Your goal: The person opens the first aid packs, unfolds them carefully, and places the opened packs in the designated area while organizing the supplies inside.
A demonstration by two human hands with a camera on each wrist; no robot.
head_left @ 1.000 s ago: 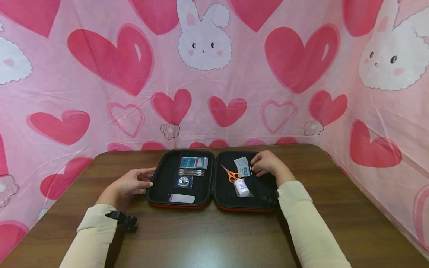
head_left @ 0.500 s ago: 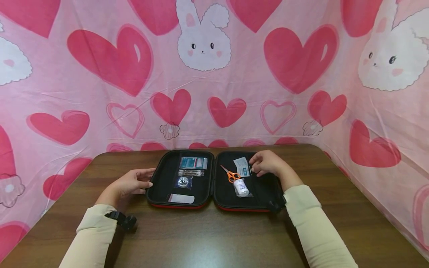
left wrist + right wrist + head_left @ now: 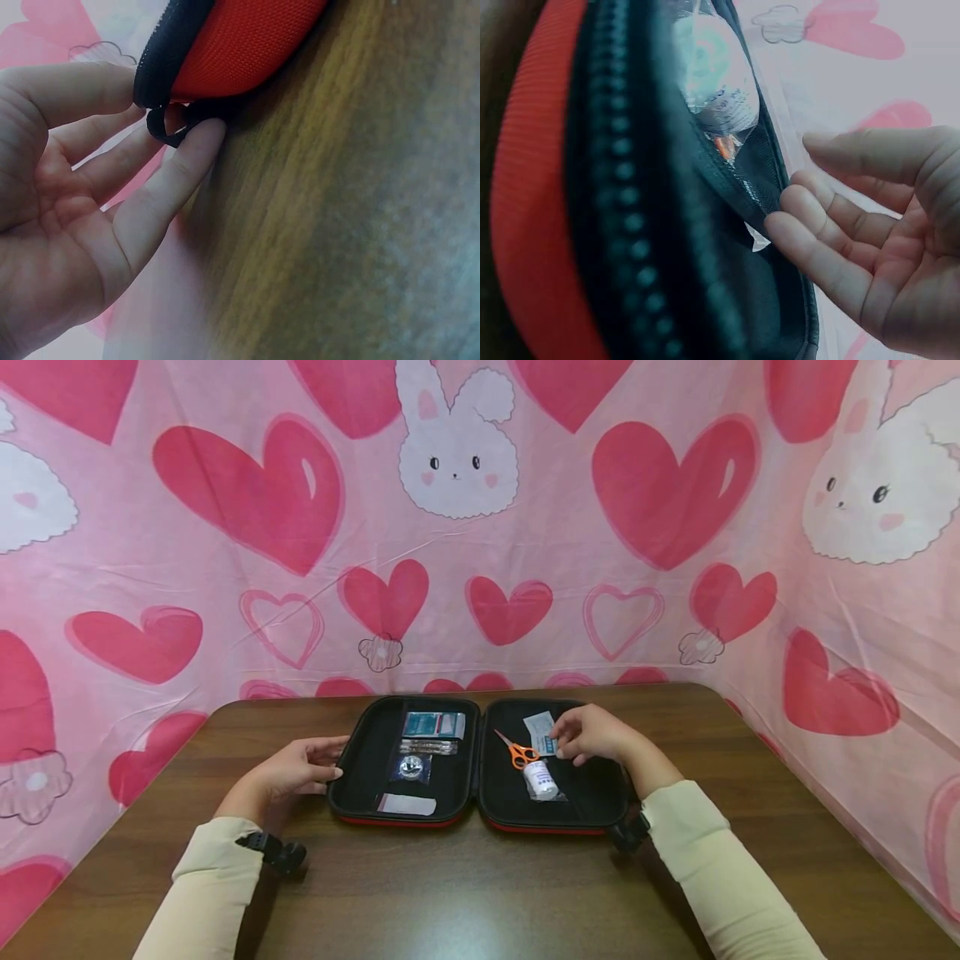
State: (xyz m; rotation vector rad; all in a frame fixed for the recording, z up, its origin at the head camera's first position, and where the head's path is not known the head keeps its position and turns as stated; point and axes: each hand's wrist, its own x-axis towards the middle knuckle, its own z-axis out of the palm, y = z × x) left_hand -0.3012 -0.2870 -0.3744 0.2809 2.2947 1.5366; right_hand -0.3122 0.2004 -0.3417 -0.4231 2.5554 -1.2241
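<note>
An open black-lined, red-shelled zip case (image 3: 363, 760) lies flat on the table in the head view. My left hand (image 3: 300, 766) touches its left rim with fairly straight fingers; a black fabric loop (image 3: 166, 133) lies between the digits. My right hand (image 3: 596, 732) hovers over the right half, its loosely bent fingers by the lower right of a white-and-teal packet (image 3: 538, 727). The right wrist view shows nothing between those fingers; their tips are near a dark pocket edge. Orange-handled scissors (image 3: 521, 755) and a plastic-wrapped white bandage roll (image 3: 540, 779) lie beside them.
The left half holds a teal packet (image 3: 433, 724), slim wrapped sticks (image 3: 427, 747), a round item in a clear bag (image 3: 411, 767) and a white strip (image 3: 408, 804). Wooden table (image 3: 450, 885) surrounds the case. A pink heart-patterned cloth (image 3: 450, 552) hangs behind.
My right hand has shifted slightly left and nearer, from beside the white-and-teal packet to over its lower right edge. The left hand and the case have stayed still.
</note>
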